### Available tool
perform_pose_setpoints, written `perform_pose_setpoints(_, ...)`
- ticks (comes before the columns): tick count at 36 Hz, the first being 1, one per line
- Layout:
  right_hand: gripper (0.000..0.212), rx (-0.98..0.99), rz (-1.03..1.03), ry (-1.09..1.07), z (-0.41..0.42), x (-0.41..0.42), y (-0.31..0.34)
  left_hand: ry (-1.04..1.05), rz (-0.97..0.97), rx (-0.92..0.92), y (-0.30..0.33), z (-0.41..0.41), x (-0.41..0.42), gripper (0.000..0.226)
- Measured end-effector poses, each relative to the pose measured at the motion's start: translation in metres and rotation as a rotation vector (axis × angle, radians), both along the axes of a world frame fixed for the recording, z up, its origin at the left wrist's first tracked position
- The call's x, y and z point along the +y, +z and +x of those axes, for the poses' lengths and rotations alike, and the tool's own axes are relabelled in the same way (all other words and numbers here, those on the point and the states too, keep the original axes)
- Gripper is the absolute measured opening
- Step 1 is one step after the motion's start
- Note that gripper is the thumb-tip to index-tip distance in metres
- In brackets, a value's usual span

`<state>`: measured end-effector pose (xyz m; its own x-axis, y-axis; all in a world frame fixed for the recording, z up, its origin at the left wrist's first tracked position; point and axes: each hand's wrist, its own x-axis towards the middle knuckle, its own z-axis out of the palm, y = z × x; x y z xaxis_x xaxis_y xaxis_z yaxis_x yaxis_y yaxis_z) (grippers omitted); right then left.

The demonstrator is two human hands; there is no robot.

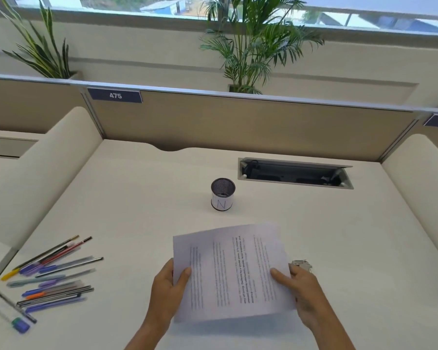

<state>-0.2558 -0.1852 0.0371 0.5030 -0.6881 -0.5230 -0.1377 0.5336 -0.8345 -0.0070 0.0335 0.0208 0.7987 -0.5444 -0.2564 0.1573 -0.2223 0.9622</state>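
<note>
A printed sheet of paper (232,271) is held just above the white desk (137,198), its text turned sideways. My left hand (166,293) grips its left edge, thumb on top. My right hand (306,294) grips the right edge, thumb on the page. A small metal stapler (301,264) lies on the desk just beyond my right hand's fingers, partly hidden by the paper and the hand.
A black mesh pen cup (222,194) with a white label stands beyond the paper. Several pens and pencils (53,276) lie scattered at the left. An open cable tray (295,173) sits at the back right. Partition walls enclose the desk.
</note>
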Motion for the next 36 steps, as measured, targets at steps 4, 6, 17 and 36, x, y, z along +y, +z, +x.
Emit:
perform_pose_setpoints(4, 0.031, -0.211, 0.258, -0.047, -0.001, 0.002, -0.003, 0.108, -0.016, 0.113, -0.006, -0.006, 0.003, 0.020)
perform_pose_setpoints(6, 0.022, -0.315, 0.351, -0.117, -0.001, 0.007, -0.005, 0.170, -0.032, 0.168, -0.009, -0.009, 0.004, 0.020)
perform_pose_setpoints(17, 0.043, -0.192, 0.140, -0.123, 0.052, 0.061, 0.003, 0.314, -0.187, 0.476, -0.009, -0.044, -0.005, 0.038)
perform_pose_setpoints(36, 0.021, 0.037, -0.417, -0.079, 0.041, 0.024, 0.033, -0.248, -0.198, 0.242, 0.041, 0.005, -0.023, 0.038)
